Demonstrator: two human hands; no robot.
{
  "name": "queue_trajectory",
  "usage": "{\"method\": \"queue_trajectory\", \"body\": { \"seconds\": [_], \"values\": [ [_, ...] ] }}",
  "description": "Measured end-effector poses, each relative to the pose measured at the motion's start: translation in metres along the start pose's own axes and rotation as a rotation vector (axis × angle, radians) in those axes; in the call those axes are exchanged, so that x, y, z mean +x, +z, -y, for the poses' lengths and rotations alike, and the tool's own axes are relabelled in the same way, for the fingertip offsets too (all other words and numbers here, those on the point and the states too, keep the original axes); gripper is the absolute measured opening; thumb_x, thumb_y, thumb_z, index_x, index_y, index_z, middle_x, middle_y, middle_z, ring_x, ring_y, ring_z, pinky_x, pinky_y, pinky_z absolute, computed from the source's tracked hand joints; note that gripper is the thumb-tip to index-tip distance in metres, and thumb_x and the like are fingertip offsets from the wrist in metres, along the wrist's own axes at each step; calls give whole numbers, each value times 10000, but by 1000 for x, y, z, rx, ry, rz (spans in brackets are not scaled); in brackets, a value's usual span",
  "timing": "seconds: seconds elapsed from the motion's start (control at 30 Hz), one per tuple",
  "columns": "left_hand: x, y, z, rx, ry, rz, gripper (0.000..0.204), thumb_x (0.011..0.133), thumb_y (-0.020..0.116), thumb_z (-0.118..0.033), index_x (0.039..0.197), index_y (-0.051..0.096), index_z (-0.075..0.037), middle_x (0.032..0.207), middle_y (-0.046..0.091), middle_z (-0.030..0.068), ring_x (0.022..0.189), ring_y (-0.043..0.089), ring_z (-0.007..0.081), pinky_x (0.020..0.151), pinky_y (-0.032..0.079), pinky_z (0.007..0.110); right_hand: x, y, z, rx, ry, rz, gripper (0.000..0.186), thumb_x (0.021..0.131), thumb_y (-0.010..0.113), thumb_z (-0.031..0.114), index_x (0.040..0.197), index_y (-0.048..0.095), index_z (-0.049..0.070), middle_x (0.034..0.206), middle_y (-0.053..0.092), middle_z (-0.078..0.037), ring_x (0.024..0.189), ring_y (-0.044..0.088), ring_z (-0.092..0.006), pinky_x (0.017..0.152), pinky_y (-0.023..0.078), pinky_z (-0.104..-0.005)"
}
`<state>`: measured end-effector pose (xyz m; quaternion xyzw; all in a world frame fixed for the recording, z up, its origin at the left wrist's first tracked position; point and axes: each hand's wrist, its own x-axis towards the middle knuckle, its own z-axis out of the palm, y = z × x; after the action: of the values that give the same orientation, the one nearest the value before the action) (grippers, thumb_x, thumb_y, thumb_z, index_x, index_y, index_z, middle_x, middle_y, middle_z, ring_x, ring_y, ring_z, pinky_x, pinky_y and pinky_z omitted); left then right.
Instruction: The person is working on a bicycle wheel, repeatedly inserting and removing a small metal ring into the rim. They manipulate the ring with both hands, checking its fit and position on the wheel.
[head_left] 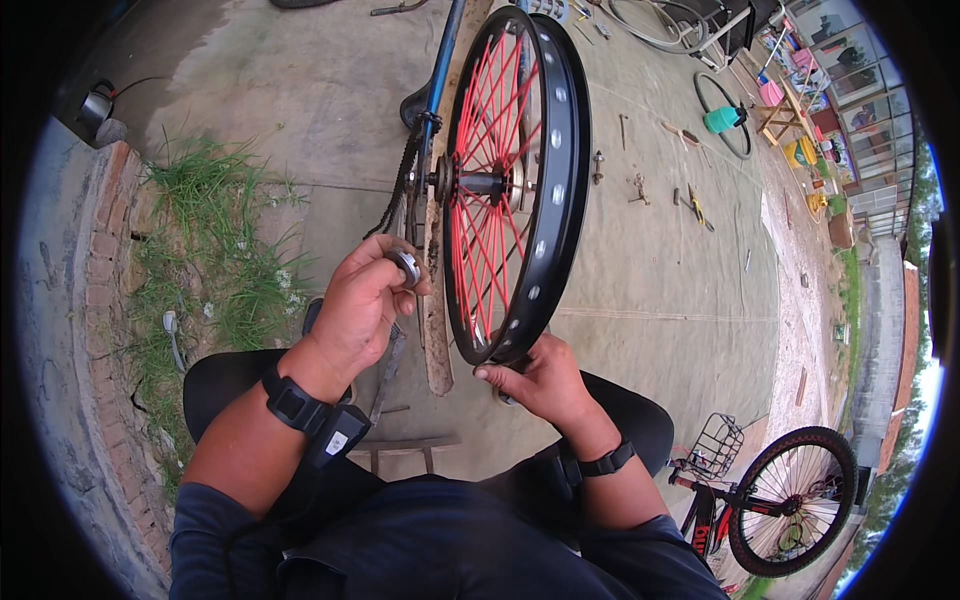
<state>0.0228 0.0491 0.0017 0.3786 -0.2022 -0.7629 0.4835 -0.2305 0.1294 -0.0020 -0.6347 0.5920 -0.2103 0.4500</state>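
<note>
A bicycle wheel [562,190] with a black rim, red spokes and no tyre stands upright in front of me, beside a blue bicycle frame [438,85]. My right hand [540,382] grips the rim at its near lower end, thumb on one side. Between the thumb and fingers of my left hand [365,300] is a small round metal ring [404,266], held just left of the spokes. A dark chain [392,205] hangs from the frame near the hub [485,185]. A long rusty metal bar [437,340] runs beside the wheel.
Loose tools lie on the concrete at right, among them yellow-handled pliers [697,208] and a hammer [670,128]. A red and black bicycle [712,515] is at lower right. Grass [215,210] and a brick edge [105,215] border the left. A teal container [722,119] stands farther off.
</note>
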Motion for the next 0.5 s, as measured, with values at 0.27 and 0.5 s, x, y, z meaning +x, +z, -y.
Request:
{"method": "queue_trajectory", "body": {
  "seconds": [0.27,0.5],
  "values": [
    [1,-1,1,-4,-5,-2,208,888,516,-10,1082,586,-38,913,663,66,803,661,168,639,474,263,0,-2,5,1,14,19,444,785,878,381,1082,735,84,977,689,-136,879,679,-347,766,543,-404],
    [0,-1,1,-14,-7,-2,202,893,518,-12,1081,588,-41,911,665,70,804,662,173,639,470,265,0,0,3,0,-7,-6,437,786,877,388,1046,728,70,945,677,-137,856,673,-349,748,538,-409]
  ]
}}
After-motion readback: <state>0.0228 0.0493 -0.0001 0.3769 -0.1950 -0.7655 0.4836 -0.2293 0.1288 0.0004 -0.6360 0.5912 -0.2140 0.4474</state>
